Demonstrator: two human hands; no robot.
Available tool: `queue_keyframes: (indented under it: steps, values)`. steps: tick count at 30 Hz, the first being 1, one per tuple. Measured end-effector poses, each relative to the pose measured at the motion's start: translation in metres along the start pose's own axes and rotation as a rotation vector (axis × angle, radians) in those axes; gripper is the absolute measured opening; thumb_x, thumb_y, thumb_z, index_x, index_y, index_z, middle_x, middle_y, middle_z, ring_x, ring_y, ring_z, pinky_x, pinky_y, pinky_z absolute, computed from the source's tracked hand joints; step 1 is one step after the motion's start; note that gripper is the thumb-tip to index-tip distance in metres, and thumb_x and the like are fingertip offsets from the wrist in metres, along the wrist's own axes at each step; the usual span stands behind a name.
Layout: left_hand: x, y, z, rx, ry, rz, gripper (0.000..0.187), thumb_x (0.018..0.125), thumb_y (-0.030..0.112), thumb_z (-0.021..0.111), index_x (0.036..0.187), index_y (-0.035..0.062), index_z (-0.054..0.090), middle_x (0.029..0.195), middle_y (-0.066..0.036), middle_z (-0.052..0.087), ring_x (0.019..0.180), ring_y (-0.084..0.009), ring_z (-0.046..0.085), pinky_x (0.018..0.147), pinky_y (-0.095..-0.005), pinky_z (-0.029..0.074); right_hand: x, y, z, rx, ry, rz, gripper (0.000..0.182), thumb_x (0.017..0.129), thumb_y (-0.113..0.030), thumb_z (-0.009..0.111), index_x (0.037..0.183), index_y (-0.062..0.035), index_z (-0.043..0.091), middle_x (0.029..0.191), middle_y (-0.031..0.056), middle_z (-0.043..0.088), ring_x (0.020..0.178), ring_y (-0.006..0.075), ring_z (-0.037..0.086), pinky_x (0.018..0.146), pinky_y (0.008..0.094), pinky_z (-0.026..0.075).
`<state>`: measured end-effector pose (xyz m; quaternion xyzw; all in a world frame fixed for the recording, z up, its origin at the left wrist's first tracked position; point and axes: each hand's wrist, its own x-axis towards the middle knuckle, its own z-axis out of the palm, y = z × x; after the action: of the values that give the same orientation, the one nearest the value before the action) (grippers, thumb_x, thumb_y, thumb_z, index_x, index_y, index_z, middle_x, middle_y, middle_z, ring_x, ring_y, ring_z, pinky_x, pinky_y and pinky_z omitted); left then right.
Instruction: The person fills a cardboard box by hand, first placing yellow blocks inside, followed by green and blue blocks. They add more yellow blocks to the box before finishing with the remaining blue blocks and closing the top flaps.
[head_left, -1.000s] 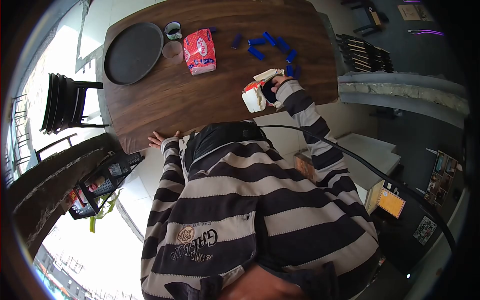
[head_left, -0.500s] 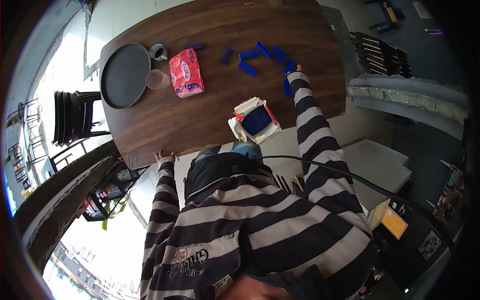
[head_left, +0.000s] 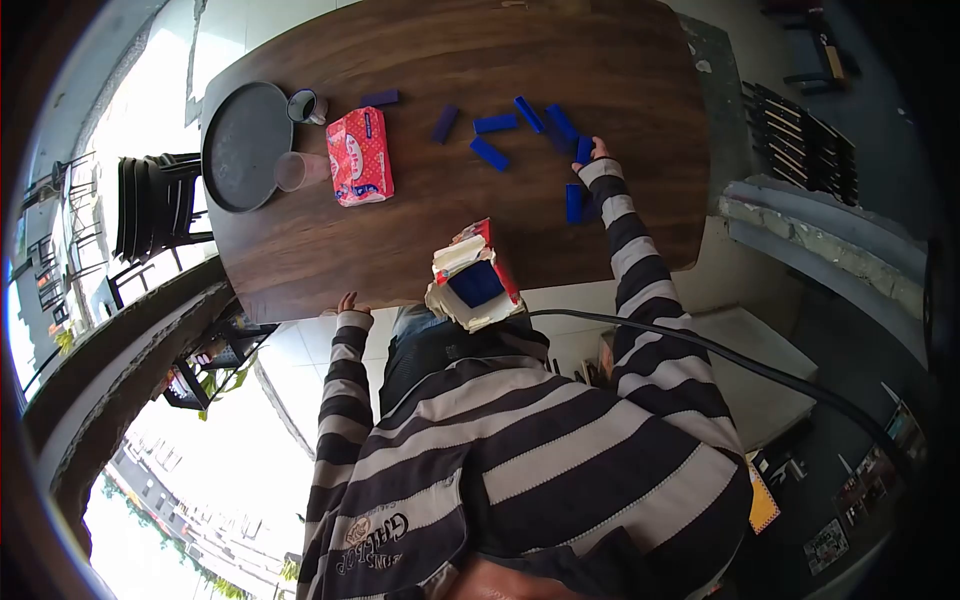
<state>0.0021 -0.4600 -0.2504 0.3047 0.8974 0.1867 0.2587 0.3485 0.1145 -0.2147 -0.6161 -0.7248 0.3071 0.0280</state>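
Note:
On the right side of the wooden table, my right hand (head_left: 600, 160) has its fingers and thumb around a small dark-blue rectangular block (head_left: 584, 150). A lone blue block (head_left: 574, 203) lies just nearer to me. Several more are scattered farther off, among them an angled block (head_left: 489, 154) and a flat one (head_left: 495, 123). My left hand (head_left: 351, 304) rests at the table's near edge, fingers stretched out and holding nothing. Between my arms, an open torn box (head_left: 470, 256), white and red, stands by that edge. Dark blue shows inside it.
A round dark tray (head_left: 247, 150) lies on the left of the wooden table (head_left: 420, 230). Beside it are a mug (head_left: 306, 107), a clear cup (head_left: 297, 171) and a red-pink packet (head_left: 360, 158). A black cable (head_left: 720, 358) runs past my right arm.
The camera view has shifted. My right hand has turned the blue block more upright and slid it away from the lone block. The torn box appears closer to my body.

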Motion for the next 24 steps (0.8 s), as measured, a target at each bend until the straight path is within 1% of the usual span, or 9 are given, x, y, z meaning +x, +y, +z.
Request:
queue_keyframes:
  steps: [4, 6, 11, 14, 16, 19, 21, 22, 24]
  values:
    - [-0.009, 0.054, -0.008, -0.161, -0.094, -0.071, 0.061, 0.062, 0.004, 0.064, 0.118, 0.0088, 0.041, 0.121, -0.011, 0.039, 0.106, -0.0271, 0.045, 0.085, -0.0331, 0.043, 0.006, -0.013, -0.025, -0.06, 0.169, -0.013, 0.054, 0.062, -0.016, 0.064, 0.11, -0.0047, 0.043, 0.106, 0.0186, 0.049, 0.099, 0.0359, 0.048, 0.082, 0.041, 0.041]
    - [-0.008, 0.105, -0.025, -0.164, -0.069, 0.152, 0.065, 0.061, 0.008, 0.066, 0.12, 0.0075, 0.039, 0.123, -0.014, 0.035, 0.111, -0.0295, 0.041, 0.09, -0.0355, 0.039, 0.005, -0.043, -0.046, 0.007, 0.284, -0.066, 0.045, 0.063, -0.017, 0.062, 0.101, -0.0031, 0.045, 0.098, 0.0185, 0.049, 0.093, 0.0374, 0.048, 0.077, 0.044, 0.041]
    - [0.003, 0.25, -0.046, -0.327, -0.124, 0.48, 0.075, 0.061, 0.009, 0.069, 0.127, 0.0087, 0.033, 0.128, -0.017, 0.03, 0.118, -0.0323, 0.033, 0.095, -0.0358, 0.035, 0.04, -0.073, -0.004, -0.105, 0.166, -0.168, 0.048, 0.063, -0.022, 0.062, 0.105, -0.0068, 0.046, 0.104, 0.0166, 0.048, 0.095, 0.0353, 0.049, 0.08, 0.0452, 0.041]
    - [0.043, 0.214, 0.035, -0.343, -0.077, 0.798, 0.065, 0.072, 0.011, 0.064, 0.128, 0.0065, 0.031, 0.126, -0.017, 0.035, 0.117, -0.0299, 0.037, 0.094, -0.0335, 0.035, 0.049, -0.085, 0.007, -0.163, 0.07, -0.226, 0.052, 0.063, -0.023, 0.062, 0.11, -0.0096, 0.044, 0.111, 0.0172, 0.046, 0.101, 0.035, 0.047, 0.084, 0.0446, 0.041]
    - [0.058, 0.23, 0.078, -1.223, -0.583, -0.397, 0.054, 0.081, 0.014, 0.057, 0.128, 0.0063, 0.032, 0.118, -0.015, 0.046, 0.11, -0.0258, 0.045, 0.091, -0.0321, 0.038, 0.047, -0.099, 0.007, -0.188, 0.032, -0.183, 0.056, 0.064, -0.022, 0.061, 0.115, -0.0114, 0.04, 0.118, 0.0204, 0.043, 0.106, 0.0362, 0.045, 0.088, 0.0438, 0.039]
    - [0.064, 0.263, 0.07, -1.279, -0.759, -0.427, 0.049, 0.086, 0.012, 0.048, 0.13, 0.0089, 0.028, 0.118, -0.011, 0.048, 0.101, -0.0194, 0.053, 0.088, -0.0301, 0.043, 0.061, -0.085, 0.029, -0.212, 0.127, -0.196, 0.058, 0.066, -0.017, 0.058, 0.12, -0.0119, 0.037, 0.117, 0.0218, 0.042, 0.104, 0.0373, 0.046, 0.085, 0.0437, 0.041]
    - [0.064, 0.3, 0.032, -1.524, -1.005, -0.156, 0.047, 0.087, 0.013, 0.046, 0.13, 0.008, 0.028, 0.118, -0.012, 0.048, 0.102, -0.0201, 0.052, 0.088, -0.0314, 0.043, 0.059, -0.092, 0.02, -0.134, 0.203, -0.149, 0.06, 0.068, -0.013, 0.056, 0.124, -0.0131, 0.035, 0.117, 0.0209, 0.042, 0.101, 0.038, 0.047, 0.084, 0.0432, 0.041]
    - [0.06, 0.306, 0.028, -1.696, -1.071, -0.16, 0.045, 0.087, 0.015, 0.045, 0.128, 0.006, 0.03, 0.117, -0.013, 0.048, 0.101, -0.0215, 0.052, 0.088, -0.0323, 0.043, 0.054, -0.095, 0.016, -0.096, 0.234, -0.123, 0.061, 0.068, -0.011, 0.055, 0.125, -0.0137, 0.033, 0.117, 0.0204, 0.042, 0.1, 0.0383, 0.047, 0.083, 0.043, 0.042]
    - [0.052, 0.318, 0.019, -2.027, -1.239, -0.196, 0.042, 0.087, 0.017, 0.044, 0.124, 0.002, 0.033, 0.114, -0.016, 0.05, 0.101, -0.0243, 0.053, 0.088, -0.0341, 0.044, 0.049, -0.083, 0.013, -0.194, 0.202, -0.327, 0.063, 0.069, -0.008, 0.053, 0.128, -0.0157, 0.031, 0.118, 0.0189, 0.04, 0.1, 0.0379, 0.047, 0.082, 0.0425, 0.042]
